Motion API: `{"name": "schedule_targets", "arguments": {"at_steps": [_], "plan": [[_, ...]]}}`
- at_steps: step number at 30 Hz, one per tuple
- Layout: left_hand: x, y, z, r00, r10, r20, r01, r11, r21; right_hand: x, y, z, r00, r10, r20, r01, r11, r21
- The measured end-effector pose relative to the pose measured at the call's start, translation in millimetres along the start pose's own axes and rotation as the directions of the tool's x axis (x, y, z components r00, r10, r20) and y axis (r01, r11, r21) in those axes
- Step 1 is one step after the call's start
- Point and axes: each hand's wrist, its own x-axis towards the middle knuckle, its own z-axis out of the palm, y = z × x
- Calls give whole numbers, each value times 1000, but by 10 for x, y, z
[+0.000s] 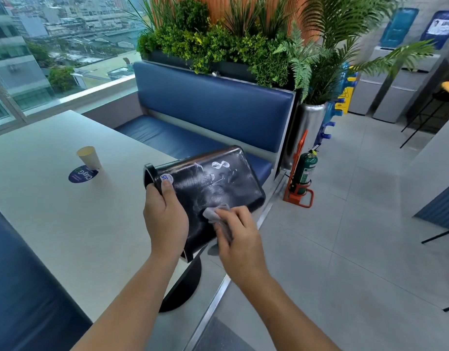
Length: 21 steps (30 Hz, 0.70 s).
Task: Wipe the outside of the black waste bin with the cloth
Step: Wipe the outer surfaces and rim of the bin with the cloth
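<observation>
right hand grip closed on grey cloth, pressed against black waste bin; left hand grip clamped on bin rim, above tabletop edge

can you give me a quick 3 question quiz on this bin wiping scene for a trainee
1. True or false: the black waste bin is standing upright on the table.
2. Which hand presses the cloth to the bin? A) left hand B) right hand C) neither
3. Fill in: the paper cup on the table stands partly on a round dark ____.

Key
1. False: it is held tipped on its side, over the table's edge.
2. B: the right hand holds the cloth on the bin's side, while the left hand grips the bin at its rim.
3. sticker
</observation>
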Motion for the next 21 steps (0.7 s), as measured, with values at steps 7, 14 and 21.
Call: {"name": "schedule_targets", "arguments": {"at_steps": [7, 14, 21], "plan": [[-47, -33, -97, 1000, 23, 18, -23, 1000, -2, 387, 562, -311, 930, 297, -215, -312, 949, -37], [-92, -77, 5, 997, 62, 55, -63, 998, 10, -22, 124, 57, 996, 79, -50, -80, 996, -30], [-39, -117, -71, 999, 19, 41, -20, 999, 25, 244, 596, -195, 957, 220, -188, -230, 973, -34]]}}
